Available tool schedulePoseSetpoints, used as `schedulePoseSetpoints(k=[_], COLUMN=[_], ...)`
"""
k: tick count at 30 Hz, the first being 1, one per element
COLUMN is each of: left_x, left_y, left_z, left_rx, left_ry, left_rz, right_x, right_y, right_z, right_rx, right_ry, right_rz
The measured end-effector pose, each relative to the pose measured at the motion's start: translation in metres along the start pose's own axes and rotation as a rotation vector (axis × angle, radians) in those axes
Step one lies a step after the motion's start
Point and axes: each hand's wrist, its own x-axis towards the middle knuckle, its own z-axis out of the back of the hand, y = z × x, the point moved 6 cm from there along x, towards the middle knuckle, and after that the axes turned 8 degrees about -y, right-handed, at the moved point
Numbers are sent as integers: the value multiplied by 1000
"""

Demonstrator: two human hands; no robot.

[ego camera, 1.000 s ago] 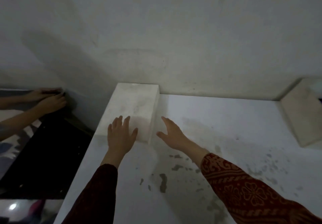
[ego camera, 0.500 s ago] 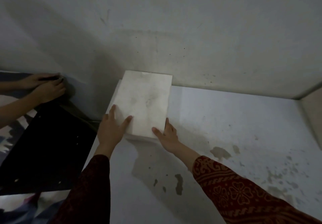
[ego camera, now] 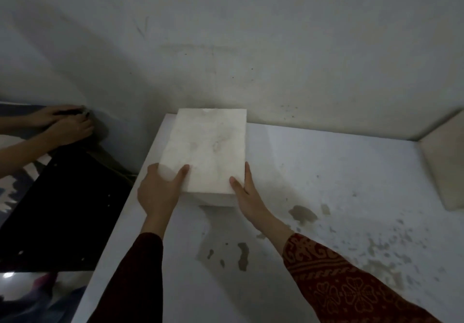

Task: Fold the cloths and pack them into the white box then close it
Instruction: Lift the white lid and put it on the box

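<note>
White box (ego camera: 209,149) sits closed at the bench's (ego camera: 326,172) back left corner, gripped at its near end by both hands: left hand (ego camera: 160,192) on the left corner, right hand (ego camera: 247,192) along the right edge.

The white box (ego camera: 209,150) has its lid on, so whatever is inside stays hidden. The left hand (ego camera: 158,192) covers the box's near left corner, and the right hand (ego camera: 247,193) hides part of its right side wall. To the right of the box, a pale slab (ego camera: 444,164) is cut off by the picture's edge. Left of the box, beyond the bench (ego camera: 339,172), another person's hands (ego camera: 64,124) press on something dark, too dim to identify.
</note>
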Motion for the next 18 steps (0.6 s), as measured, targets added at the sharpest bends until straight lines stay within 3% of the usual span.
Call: schedulePoseSetpoints(k=[7, 18], left_x=[-84, -249], left_y=[-35, -159], left_z=[-4, -38], left_rx=[-216, -501], left_ry=[-1, 127], left_rz=[-4, -102], right_x=[-51, -142], right_y=[10, 16], right_z=[97, 299], right_rx=[61, 69], right_ry=[-93, -307], right_rz=[63, 202])
